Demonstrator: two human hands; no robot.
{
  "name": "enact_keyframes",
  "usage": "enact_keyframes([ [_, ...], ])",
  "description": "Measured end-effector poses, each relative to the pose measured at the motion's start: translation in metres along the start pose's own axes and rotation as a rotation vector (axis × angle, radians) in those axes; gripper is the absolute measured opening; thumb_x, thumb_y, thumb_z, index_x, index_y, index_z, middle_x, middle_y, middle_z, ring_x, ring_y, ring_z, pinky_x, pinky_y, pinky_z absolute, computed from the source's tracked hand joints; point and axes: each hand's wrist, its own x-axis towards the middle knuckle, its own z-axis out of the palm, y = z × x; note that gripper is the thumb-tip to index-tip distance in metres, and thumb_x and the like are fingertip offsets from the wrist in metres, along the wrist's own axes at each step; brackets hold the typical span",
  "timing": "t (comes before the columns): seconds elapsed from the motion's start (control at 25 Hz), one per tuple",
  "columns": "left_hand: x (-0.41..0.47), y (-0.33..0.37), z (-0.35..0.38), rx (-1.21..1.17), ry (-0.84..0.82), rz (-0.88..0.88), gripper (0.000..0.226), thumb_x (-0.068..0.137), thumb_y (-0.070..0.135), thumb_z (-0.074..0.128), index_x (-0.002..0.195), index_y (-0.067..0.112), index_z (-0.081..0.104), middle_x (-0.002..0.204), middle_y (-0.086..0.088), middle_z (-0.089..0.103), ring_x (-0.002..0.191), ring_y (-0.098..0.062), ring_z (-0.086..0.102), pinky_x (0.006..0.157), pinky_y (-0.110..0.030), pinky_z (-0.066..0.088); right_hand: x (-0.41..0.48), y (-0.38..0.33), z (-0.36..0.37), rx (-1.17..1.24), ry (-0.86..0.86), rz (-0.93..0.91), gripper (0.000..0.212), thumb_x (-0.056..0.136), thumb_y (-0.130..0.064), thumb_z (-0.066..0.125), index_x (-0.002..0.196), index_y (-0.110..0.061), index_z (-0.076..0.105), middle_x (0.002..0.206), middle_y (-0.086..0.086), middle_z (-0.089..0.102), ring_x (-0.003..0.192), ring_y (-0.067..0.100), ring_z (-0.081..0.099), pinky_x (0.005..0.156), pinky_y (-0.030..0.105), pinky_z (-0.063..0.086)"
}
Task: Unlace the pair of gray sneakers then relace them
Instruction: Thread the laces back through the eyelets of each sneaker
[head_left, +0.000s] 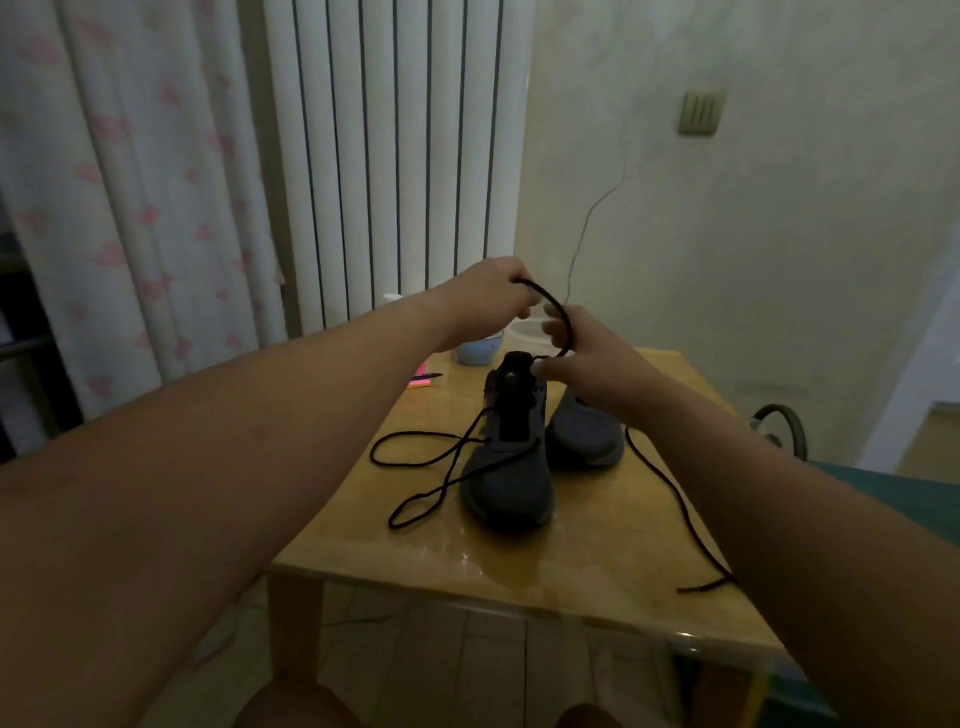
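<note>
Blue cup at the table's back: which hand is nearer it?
Left. The left hand pinches the lace just above the blue cup; the right hand holds the lace farther right, over the sneakers.

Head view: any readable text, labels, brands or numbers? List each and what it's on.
None legible in this view.
Front sneaker tongue: any logo is too dark and blurred to read.
Pink highlighter and pen: too small to read.
Wall switch: no marking visible.
Blue bowl: no lettering visible.
</note>
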Motion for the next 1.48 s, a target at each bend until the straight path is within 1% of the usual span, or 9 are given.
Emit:
enact_keyframes([
  [0.16, -0.012, -0.007, -0.011, 0.126, 0.017, 0.002, 0.026, 0.099, 0.032, 0.066, 0.119, 0.016, 0.059, 0.11, -0.005, 0.062, 0.095, -0.019, 0.059, 0.077, -0.035, 0.05, 0.019, -0.027, -0.006, 0.169, -0.141, 0.02, 0.028, 0.096, -0.011, 0.069, 0.124, -0.009, 0.062, 0.093, 0.011, 0.07, 0.08, 0.02, 0.071, 0.075, 0.036, 0.059],
  [0.24, -0.023, -0.015, -0.025, 0.125, -0.046, -0.046, 0.036, 0.098, 0.026, 0.066, 0.131, 0.019, 0.056, 0.114, -0.002, 0.06, 0.097, -0.014, 0.058, 0.075, -0.03, 0.046, 0.016, -0.027, -0.013, 0.219, -0.189, 0.098, 0.02, 0.102, -0.011, 0.06, 0.118, 0.0, 0.064, 0.068, 0.004, 0.051, 0.055, 0.017, 0.052, 0.057, 0.03, 0.051],
  [0.36, -0.035, -0.019, -0.037, -0.064, -0.087, -0.116, 0.04, 0.1, 0.026, 0.053, 0.139, 0.016, 0.052, 0.115, 0.0, 0.058, 0.095, -0.014, 0.053, 0.075, -0.029, 0.041, 0.006, -0.028, -0.017, 0.207, -0.382, 0.224, 0.028, 0.103, -0.012, 0.057, 0.128, 0.0, 0.059, 0.082, 0.007, 0.059, 0.063, 0.016, 0.057, 0.057, 0.027, 0.054],
  [0.52, -0.032, -0.015, -0.011, -0.286, 0.011, -0.103, 0.043, 0.103, 0.04, 0.041, 0.132, 0.013, 0.056, 0.131, -0.015, 0.06, 0.104, -0.027, 0.054, 0.089, -0.042, 0.047, 0.02, -0.036, 0.015, 0.446, -0.315, 0.176, 0.031, 0.102, -0.017, 0.062, 0.133, -0.016, 0.057, 0.125, 0.009, 0.07, 0.113, 0.021, 0.07, 0.098, 0.039, 0.057],
  [0.76, -0.024, -0.041, 0.014, -0.406, 0.068, -0.124, 0.044, 0.107, 0.043, 0.041, 0.136, 0.015, 0.057, 0.129, -0.004, 0.059, 0.109, -0.02, 0.056, 0.085, -0.037, 0.043, 0.038, -0.003, 0.034, 0.576, -0.301, 0.317, 0.022, 0.104, -0.018, 0.055, 0.123, -0.008, 0.064, 0.071, -0.001, 0.053, 0.052, 0.007, 0.041, 0.045, 0.02, 0.037],
  [1.04, -0.014, -0.053, 0.041, -0.673, 0.152, -0.167, 0.051, 0.095, 0.04, 0.05, 0.131, 0.006, 0.063, 0.131, -0.018, 0.06, 0.098, -0.022, 0.05, 0.075, -0.035, 0.043, 0.037, 0.017, 0.049, 0.655, -0.366, 0.34, 0.03, 0.105, -0.023, 0.056, 0.131, -0.01, 0.062, 0.108, 0.008, 0.077, 0.098, 0.018, 0.075, 0.089, 0.038, 0.059],
  [1.2, -0.005, -0.056, 0.034, -0.634, 0.157, -0.118, 0.042, 0.104, 0.036, 0.044, 0.134, 0.012, 0.06, 0.135, -0.012, 0.06, 0.108, -0.02, 0.054, 0.082, -0.036, 0.045, 0.043, 0.013, 0.04, 0.66, -0.365, 0.399, 0.017, 0.106, -0.021, 0.055, 0.113, -0.008, 0.064, 0.073, 0.0, 0.052, 0.055, 0.006, 0.039, 0.044, 0.017, 0.038],
  [1.28, -0.008, -0.088, 0.034, -0.488, 0.153, -0.171, 0.038, 0.108, 0.032, 0.043, 0.14, 0.016, 0.056, 0.136, -0.008, 0.059, 0.119, -0.021, 0.055, 0.089, -0.036, 0.046, 0.047, 0.022, 0.031, 0.663, -0.215, 0.394, 0.016, 0.107, -0.024, 0.052, 0.102, -0.012, 0.062, 0.066, -0.004, 0.045, 0.049, 0.006, 0.031, 0.037, 0.016, 0.026],
  [1.48, -0.046, -0.205, 0.035, 0.761, -0.066, -0.523, 0.035, 0.102, 0.04, 0.059, 0.131, 0.022, 0.056, 0.131, -0.006, 0.056, 0.12, -0.028, 0.055, 0.101, -0.048, 0.05, 0.047, 0.057, 0.015, 0.662, 0.045, 0.42, 0.02, 0.109, -0.026, 0.051, 0.095, -0.014, 0.059, 0.062, -0.004, 0.042, 0.043, 0.006, 0.03, 0.034, 0.019, 0.025],
])
